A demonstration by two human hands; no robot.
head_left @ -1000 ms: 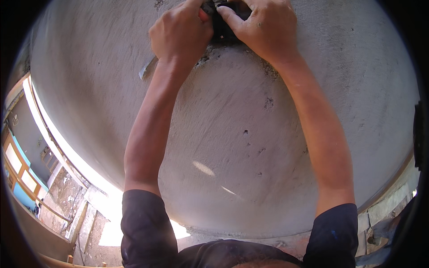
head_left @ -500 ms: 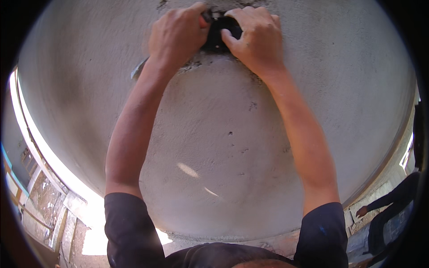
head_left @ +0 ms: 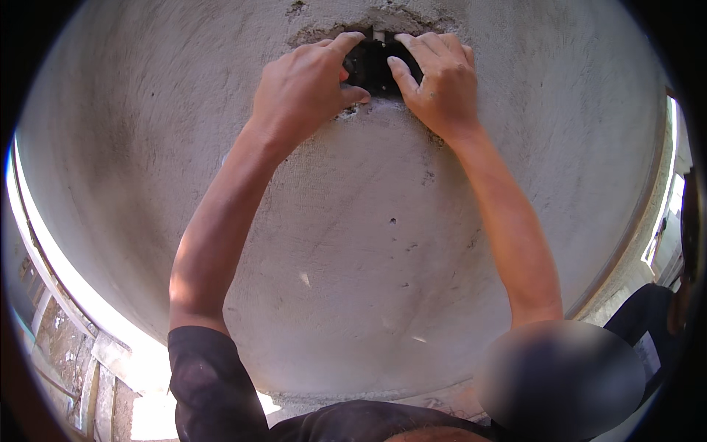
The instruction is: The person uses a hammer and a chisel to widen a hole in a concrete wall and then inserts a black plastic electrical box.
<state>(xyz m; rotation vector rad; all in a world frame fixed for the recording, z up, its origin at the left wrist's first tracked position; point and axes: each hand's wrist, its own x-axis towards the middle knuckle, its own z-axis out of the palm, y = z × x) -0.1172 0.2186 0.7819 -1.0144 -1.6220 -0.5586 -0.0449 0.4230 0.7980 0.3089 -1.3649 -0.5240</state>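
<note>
A black, square-looking box (head_left: 374,72), much like an electrical back box, sits in a rough-edged opening in the grey plastered wall (head_left: 346,221). My left hand (head_left: 303,87) grips its left side, thumb low and fingers along the top. A bit of red shows between the thumb and fingers, and a pale sliver shows beside that forearm; a tool may lie under the palm, mostly hidden. On the box's right side is my right hand (head_left: 444,87), fingers curled at the upper edge and thumb against the inside. A short pale pipe end (head_left: 378,35) shows at the box's top.
Boards and rubble (head_left: 103,368) lie on the ground at lower left, beside bright sunlight. At lower right a person in dark clothing (head_left: 633,317) stands close by, partly covered by a blurred patch. The wall around the opening has small pits.
The box and both hands appear slightly lower and further right in the view. My left hand's fingers have opened wider around the box's side. The person at right has come closer.
</note>
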